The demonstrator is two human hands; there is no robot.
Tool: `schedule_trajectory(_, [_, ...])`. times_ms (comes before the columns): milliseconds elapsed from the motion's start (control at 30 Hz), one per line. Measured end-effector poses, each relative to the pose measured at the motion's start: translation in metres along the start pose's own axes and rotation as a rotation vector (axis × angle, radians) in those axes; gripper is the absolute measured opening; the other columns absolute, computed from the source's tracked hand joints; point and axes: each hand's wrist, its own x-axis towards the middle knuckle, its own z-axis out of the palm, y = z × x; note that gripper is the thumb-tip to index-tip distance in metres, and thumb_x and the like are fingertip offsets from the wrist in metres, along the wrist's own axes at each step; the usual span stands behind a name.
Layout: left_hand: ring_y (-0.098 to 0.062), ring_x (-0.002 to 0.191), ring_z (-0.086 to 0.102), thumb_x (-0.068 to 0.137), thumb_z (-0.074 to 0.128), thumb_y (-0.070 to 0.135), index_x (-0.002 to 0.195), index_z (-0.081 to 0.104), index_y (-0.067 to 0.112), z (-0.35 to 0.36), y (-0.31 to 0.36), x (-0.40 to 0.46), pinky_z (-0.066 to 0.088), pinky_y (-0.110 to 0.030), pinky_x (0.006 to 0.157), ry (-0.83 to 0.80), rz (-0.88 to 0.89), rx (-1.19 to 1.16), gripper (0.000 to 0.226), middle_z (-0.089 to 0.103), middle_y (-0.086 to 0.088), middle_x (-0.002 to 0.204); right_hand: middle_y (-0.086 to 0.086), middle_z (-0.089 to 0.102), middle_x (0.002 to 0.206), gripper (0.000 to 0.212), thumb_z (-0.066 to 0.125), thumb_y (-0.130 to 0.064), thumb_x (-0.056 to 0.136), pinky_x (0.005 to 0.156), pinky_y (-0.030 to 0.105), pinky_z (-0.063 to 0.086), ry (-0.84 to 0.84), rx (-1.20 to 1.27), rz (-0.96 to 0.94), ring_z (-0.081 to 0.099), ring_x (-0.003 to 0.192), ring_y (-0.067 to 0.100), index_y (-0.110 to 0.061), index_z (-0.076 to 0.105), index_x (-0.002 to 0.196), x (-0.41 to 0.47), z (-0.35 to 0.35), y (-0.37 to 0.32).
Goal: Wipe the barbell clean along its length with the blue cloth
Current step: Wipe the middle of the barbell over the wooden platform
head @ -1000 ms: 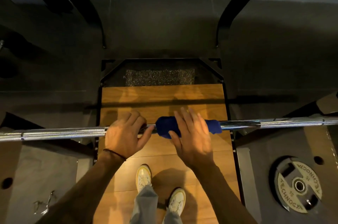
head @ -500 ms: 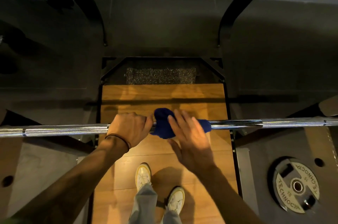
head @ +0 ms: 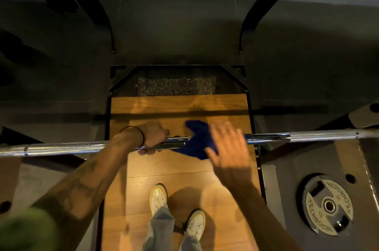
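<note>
Head | left hand (head: 152, 138) grips barbell (head: 307, 136) | right hand (head: 227, 148) flat, fingers straight, on blue cloth (head: 198, 142) | bar bare rightward

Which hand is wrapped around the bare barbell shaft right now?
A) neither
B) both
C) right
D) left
D: the left hand curls round the barbell, while the right hand lies with straight fingers on the blue cloth.

We have one view only, head-worn and wide-angle, looking steeply down and forward. It sits close above the bar (head: 307, 136), which crosses the frame left to right. The platform (head: 178, 170) fills the lower centre; the frame edges bow outward.
</note>
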Motion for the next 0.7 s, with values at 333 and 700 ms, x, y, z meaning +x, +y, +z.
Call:
schedule_trajectory(333, [-0.024,0.115,0.061,0.1,0.023,0.055,0.127,0.058,0.018,0.044,0.001,-0.014,0.047,-0.041,0.097,0.907,0.105,0.133,0.058,0.066,-0.007,0.123,0.01,0.03,0.166,0.06,0.034,-0.048,0.109,0.125,0.049,0.021,-0.06,0.048,-0.152,0.024,0.155,0.028,-0.013,0.038,0.157,0.001,0.004,-0.035])
schedule_trajectory(700, [-0.021,0.151,0.01,0.095,0.012,0.062,0.157,0.011,0.02,0.046,0.001,-0.012,0.015,-0.048,0.121,0.831,0.141,0.249,0.076,0.01,-0.005,0.164,0.009,0.028,0.166,0.06,0.039,-0.05,0.108,0.126,0.051,0.016,-0.084,0.082,-0.052,0.02,0.156,0.028,-0.02,0.032,0.159,-0.002,0.006,-0.045])
